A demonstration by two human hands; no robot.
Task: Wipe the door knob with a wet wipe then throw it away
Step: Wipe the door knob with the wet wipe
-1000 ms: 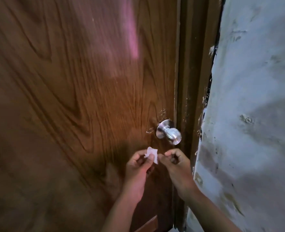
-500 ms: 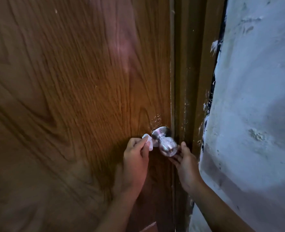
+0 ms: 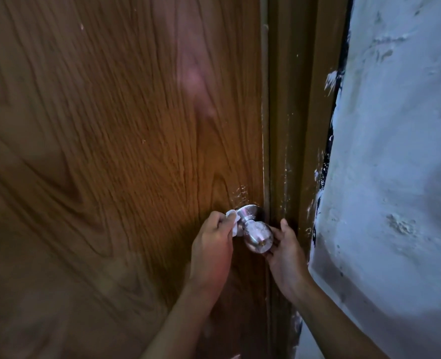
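The door knob (image 3: 258,235) sits low and right of centre in the frame, close to the right edge of the door (image 3: 110,151), with only a narrow gap to the door frame (image 3: 291,125). Left of it is wide bare wood. The left hand (image 3: 211,244) pinches the wet wipe (image 3: 233,220) against the knob's neck. The right hand (image 3: 285,252) curls around the knob's right side. Half a second ago its fingers reached the knob from below.

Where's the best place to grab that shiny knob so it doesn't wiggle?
Grab the knob by its fat round ball, which sticks out from the door, not by the thin neck. Come from the right, as the right hand does: the left hand and its wipe fill the left side.
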